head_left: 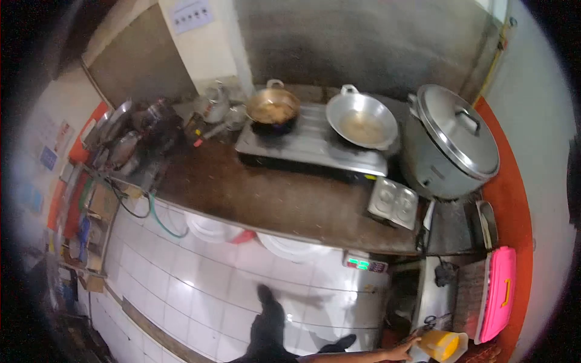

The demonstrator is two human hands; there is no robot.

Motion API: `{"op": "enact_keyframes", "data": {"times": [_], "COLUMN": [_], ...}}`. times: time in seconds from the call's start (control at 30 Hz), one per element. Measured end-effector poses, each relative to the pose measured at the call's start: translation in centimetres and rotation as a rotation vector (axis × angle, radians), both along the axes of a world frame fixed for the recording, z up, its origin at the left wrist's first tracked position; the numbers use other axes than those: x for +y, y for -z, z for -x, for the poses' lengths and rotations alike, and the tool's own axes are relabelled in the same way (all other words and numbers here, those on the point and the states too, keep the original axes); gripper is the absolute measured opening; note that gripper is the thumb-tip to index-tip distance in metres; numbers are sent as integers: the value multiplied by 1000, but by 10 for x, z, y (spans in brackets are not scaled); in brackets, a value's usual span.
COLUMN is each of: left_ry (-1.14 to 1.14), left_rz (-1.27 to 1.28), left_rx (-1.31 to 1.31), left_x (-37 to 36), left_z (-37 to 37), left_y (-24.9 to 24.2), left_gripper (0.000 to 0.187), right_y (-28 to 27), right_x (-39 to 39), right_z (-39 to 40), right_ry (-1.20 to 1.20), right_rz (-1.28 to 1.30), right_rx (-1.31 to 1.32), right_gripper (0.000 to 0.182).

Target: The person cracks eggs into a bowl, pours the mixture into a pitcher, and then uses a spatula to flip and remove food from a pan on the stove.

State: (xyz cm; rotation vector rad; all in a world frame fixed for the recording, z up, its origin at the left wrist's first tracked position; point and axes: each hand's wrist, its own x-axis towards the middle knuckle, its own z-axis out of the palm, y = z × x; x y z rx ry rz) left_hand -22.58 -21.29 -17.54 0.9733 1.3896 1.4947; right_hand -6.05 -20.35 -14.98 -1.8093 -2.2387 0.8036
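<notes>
At the lower right my right hand [400, 351] reaches out from my body and has its fingers closed at the near side of a translucent plastic container [459, 349]. Something bright yellow [440, 345] shows inside that container. Blur and the frame's edge hide part of this grip. Just above the hand lies a pair of dark-handled scissors [430, 320] on a metal surface [431, 290]. My left hand is out of view.
A two-burner stove [311, 148] bears a browned pan [272, 109] and a silver wok [363, 121]. Right of it stand a large lidded pot [448, 145] and a pink-lidded box [498, 296]. A digital scale [365, 264] glows below the brown counter [266, 196].
</notes>
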Motion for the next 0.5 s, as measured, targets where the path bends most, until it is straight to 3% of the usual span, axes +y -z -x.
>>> {"op": "enact_keyframes", "data": {"times": [0.03,0.07,0.1,0.13,0.17,0.2,0.23,0.27,0.3,0.33,0.37,0.4,0.43,0.5], "left_ry": [-11,-147,-118,-227,-480,-485,-948,-933,-1245,-1217,-1234,-1252,-1236,-1131], "left_rz": [93,-168,-43,11,40,302,312,514,795,617,528,440,447,646], "left_rx": [122,-112,-214,-139,260,171,-249,141,658,437,471,503,506,767], "left_x": [-46,-103,-168,-226,-293,-369,-421,-493,-520,-557,-584,-603,-621,-648], "left_z": [19,40,80,114,134,178,201,254,295,341,370,400,426,463], "left_y": [-16,-17,-13,16,82,89,163,116,73,65,57,41,33,22], "left_gripper": [75,80,76,70,61,61,54,46,36,33,32,31,31,31], "right_y": [3,7,15,26,41,67,84,114,70,33,64,35,26,11], "right_x": [-17,-34,-47,-69,-84,-91,-107,-125,-159,-205,-229,-264,-301,-350], "right_z": [15,26,47,71,93,126,180,230,315,397,463,533,598,693], "right_ry": [-33,-77,-131,-167,-242,-377,-498,-615,-831,-755,-840,-1004,-969,-1025], "right_rz": [-4,-2,-6,1,2,-11,-22,-43,-157,95,-41,-154,-185,-320], "right_rx": [-16,-33,-22,3,44,119,208,334,286,375,422,420,336,523], "right_gripper": [42,42,42,42,42,42,42,43,41,39,38,37,37,37]}}
